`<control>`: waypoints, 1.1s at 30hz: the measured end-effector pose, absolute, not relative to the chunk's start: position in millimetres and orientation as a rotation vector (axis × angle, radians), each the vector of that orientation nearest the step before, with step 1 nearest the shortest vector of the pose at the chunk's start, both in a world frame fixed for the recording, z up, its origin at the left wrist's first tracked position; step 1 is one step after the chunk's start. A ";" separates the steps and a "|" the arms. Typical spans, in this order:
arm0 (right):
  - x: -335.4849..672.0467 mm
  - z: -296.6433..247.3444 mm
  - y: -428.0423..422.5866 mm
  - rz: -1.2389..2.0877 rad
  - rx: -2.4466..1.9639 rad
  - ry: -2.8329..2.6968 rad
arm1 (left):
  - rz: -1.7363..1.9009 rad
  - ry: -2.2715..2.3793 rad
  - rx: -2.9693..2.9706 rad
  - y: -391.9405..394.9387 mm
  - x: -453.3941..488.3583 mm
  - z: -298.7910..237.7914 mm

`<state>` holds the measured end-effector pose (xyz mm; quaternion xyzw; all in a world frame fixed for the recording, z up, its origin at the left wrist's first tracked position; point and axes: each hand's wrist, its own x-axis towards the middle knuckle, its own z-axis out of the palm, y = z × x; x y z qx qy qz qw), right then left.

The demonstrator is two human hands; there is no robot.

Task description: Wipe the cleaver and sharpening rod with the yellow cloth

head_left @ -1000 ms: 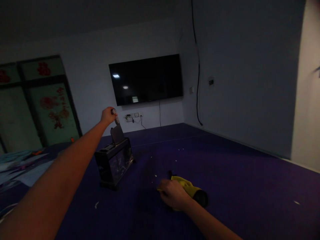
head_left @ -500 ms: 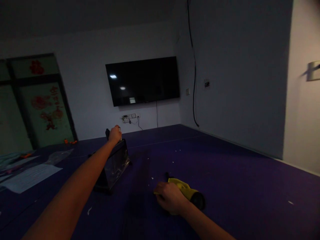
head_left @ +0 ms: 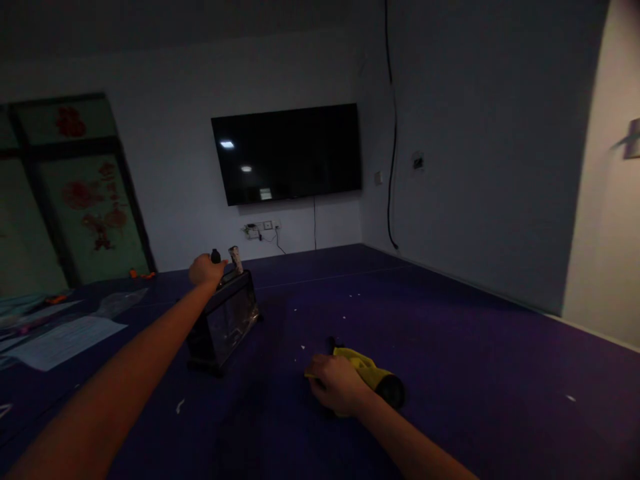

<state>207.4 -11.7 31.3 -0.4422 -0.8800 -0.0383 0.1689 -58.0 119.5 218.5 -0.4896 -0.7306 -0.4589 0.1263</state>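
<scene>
My left hand (head_left: 204,269) is at the top of a dark box-shaped holder (head_left: 231,319) with clear sides. Its thumb points right, beside a black rounded top (head_left: 215,256) of an upright item; the other fingers are hidden, so its grip is unclear. A pale patterned upright piece (head_left: 235,259) sticks up from the holder, right of this hand and apart from it. My right hand (head_left: 336,383) is closed on the near left part of a yellow object (head_left: 367,368), which lies on the purple surface. That object has a round black end; its exact kind is unclear.
The purple surface (head_left: 450,347) reaches to the walls, with small white scraps scattered on it. Printed paper (head_left: 75,341) and crumpled clear plastic (head_left: 120,303) lie at left. Small orange items (head_left: 142,274) sit near the door. A television (head_left: 290,155) hangs on the far wall.
My left hand has moved left from the pale patterned piece to the black rounded top. My right hand stays on the yellow object. The view has shifted slightly.
</scene>
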 end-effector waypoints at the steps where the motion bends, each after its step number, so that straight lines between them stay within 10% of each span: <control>1: 207.4 31.2 -11.8 -0.110 -1.257 -2.501 | -1.325 -2.136 -1.459 121.5 -60.7 220.3; 17: 208.0 32.4 -11.9 -0.090 -1.235 -2.444 | -1.632 -1.440 -1.385 74.4 -43.6 368.1; 33: 192.6 36.0 -20.6 0.731 -1.110 -1.541 | -1.346 -0.289 -2.629 -49.7 25.0 28.6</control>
